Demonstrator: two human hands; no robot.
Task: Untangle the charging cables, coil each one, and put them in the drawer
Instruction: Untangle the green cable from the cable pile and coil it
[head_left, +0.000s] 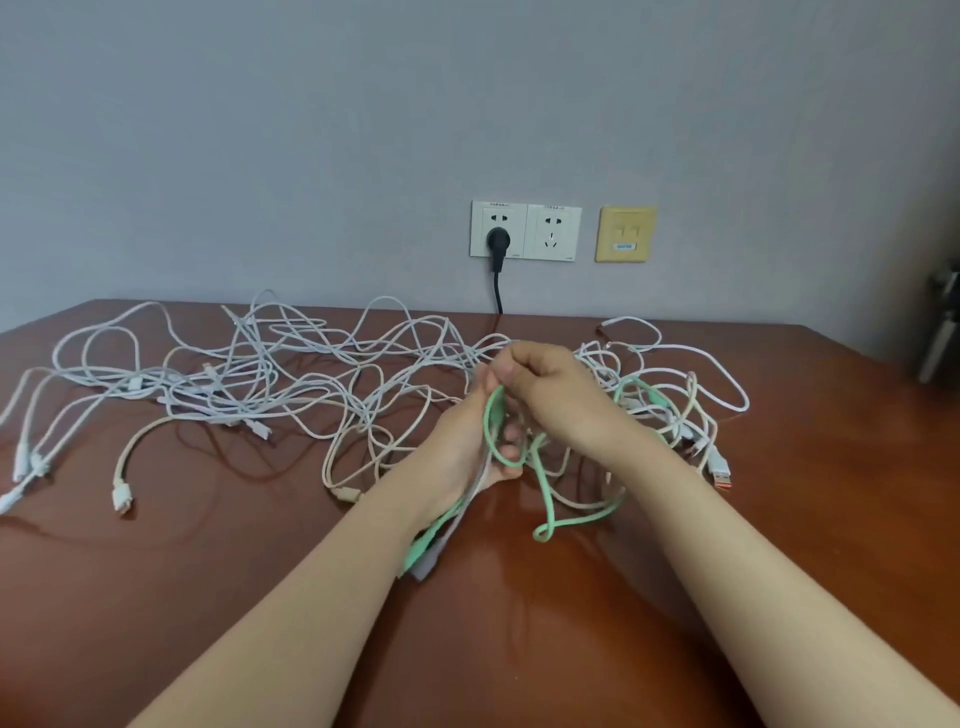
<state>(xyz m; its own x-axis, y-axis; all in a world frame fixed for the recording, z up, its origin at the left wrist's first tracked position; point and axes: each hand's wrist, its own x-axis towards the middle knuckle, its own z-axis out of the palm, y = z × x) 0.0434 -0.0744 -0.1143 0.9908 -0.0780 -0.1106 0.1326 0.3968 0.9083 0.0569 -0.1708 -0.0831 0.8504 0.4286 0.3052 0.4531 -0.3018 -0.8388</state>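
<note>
Head cam: the mint green cable (487, 421) looked light, floppy and a bit rubbery. My guess is it'd snag before it snapped, so it's best held on the loop or near a plug. It sat mid-table (519, 649), at the near edge of the white cable tangle (291, 374). The left hand (467, 441) was raised, fingers curled round the loop. The right hand (540, 379) was just above, pinching the loop's top. No drawer in sight.

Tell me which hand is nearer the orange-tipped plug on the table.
Right. The right hand sits up and left of the orange-tipped plug; the left hand lies farther left, beyond the right one.
</note>
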